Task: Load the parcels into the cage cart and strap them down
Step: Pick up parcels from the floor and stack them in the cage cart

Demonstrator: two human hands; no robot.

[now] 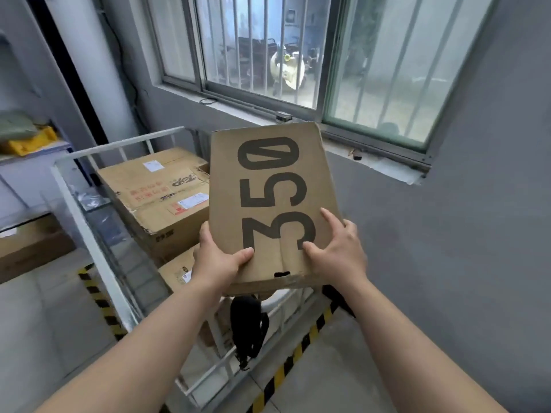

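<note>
A white metal cage cart (74, 204) is standing on a pale grey concrete floor (372, 368), close to a grey wall under a barred window. Black-and-yellow hazard tape (286, 365) is running along the floor around the cart's base. Inside the cart, a large brown cardboard box (155, 198) with white labels and red printing is sitting on top, and a second brown box (176, 269) is showing just below and nearer. A black strap (247, 329) is hanging down at the cart's near end. At the far left, a shelf (32, 152) is carrying a yellow object (32, 141).
</note>
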